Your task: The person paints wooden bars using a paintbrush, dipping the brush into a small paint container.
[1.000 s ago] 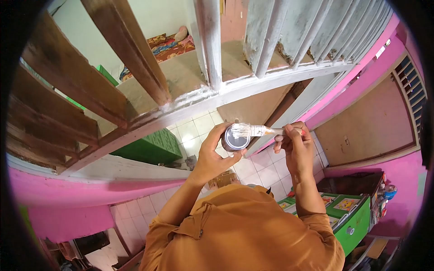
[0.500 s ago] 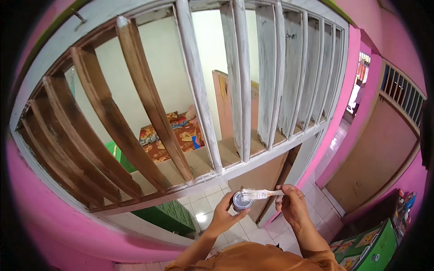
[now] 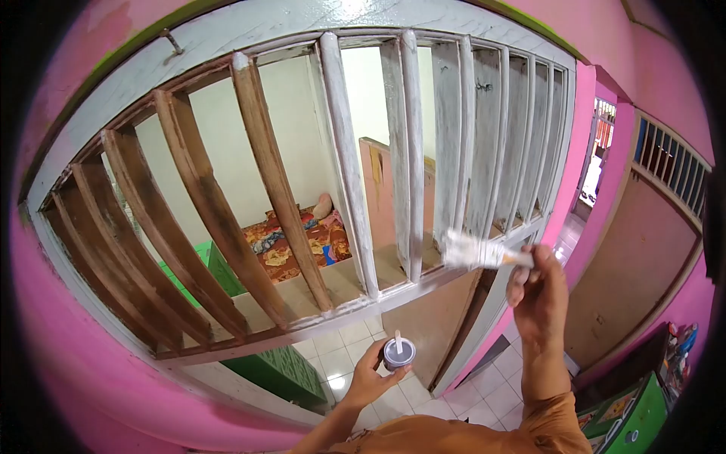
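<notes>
My left hand [image 3: 370, 378] is wrapped round a small paint can [image 3: 399, 357] at the lower middle, with a flat stick [image 3: 398, 340] standing in it. My right hand [image 3: 540, 291] grips a paintbrush [image 3: 484, 253] by its handle. The brush, slightly blurred, points left in front of the lower ends of the white slats, its bristles coated white; whether they touch the wood cannot be told. On the right the slats [image 3: 408, 159] are white, while those on the left [image 3: 265, 166] are bare brown, one with a white-daubed top end.
The slats stand in a white frame [image 3: 302, 333] set in a pink wall [image 3: 68, 318]. Beyond them lie a patterned mattress [image 3: 302, 250] and a green object [image 3: 227, 272]. Below are a green cabinet [image 3: 283, 374] and white floor tiles [image 3: 333, 363]. Another green cabinet [image 3: 635, 412] stands lower right.
My right hand has lifted the brush from the can up and right toward the slats. My left hand still holds the can. The view has tilted up, showing the whole slatted frame.
</notes>
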Action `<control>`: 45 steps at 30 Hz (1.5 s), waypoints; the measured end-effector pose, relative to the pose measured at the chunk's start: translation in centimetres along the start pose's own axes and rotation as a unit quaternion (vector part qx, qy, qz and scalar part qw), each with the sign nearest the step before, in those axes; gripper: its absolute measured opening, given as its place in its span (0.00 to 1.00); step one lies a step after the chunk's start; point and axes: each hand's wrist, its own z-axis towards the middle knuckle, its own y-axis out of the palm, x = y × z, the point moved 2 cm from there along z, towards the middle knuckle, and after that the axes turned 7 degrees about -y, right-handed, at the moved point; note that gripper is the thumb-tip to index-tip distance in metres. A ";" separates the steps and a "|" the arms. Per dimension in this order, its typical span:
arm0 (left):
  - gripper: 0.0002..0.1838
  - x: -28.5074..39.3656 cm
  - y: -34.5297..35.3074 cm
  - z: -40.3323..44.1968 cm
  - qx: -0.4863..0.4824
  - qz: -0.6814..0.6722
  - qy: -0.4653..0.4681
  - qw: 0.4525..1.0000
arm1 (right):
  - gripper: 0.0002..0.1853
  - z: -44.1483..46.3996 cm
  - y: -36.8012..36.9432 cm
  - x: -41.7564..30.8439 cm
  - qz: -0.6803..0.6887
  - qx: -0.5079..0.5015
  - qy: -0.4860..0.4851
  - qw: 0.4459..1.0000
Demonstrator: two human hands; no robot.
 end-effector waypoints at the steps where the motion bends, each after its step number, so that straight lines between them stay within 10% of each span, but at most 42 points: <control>1: 0.33 -0.2 -0.1 -0.2 0.000 -0.002 -0.007 1.000 | 0.15 0.7 1.4 -1.0 -0.002 -0.023 -0.048 0.999; 9: 0.35 -1.1 -0.9 -1.8 0.012 -0.020 -0.032 0.999 | 0.14 3.6 12.6 -3.9 -0.043 -0.103 -0.317 0.942; 18: 0.35 -1.7 -1.8 -2.6 0.036 -0.035 -0.053 0.997 | 0.16 5.0 16.9 -2.0 -0.287 -0.178 -0.695 0.634; 41: 0.33 -1.8 -2.2 -2.9 0.048 -0.036 -0.082 0.995 | 0.19 7.2 13.6 -3.1 -0.369 -0.067 -0.732 0.569; 45: 0.32 -1.5 -2.1 -2.9 0.052 -0.039 -0.082 0.995 | 0.19 7.1 12.8 -3.1 -0.362 -0.046 -0.669 0.647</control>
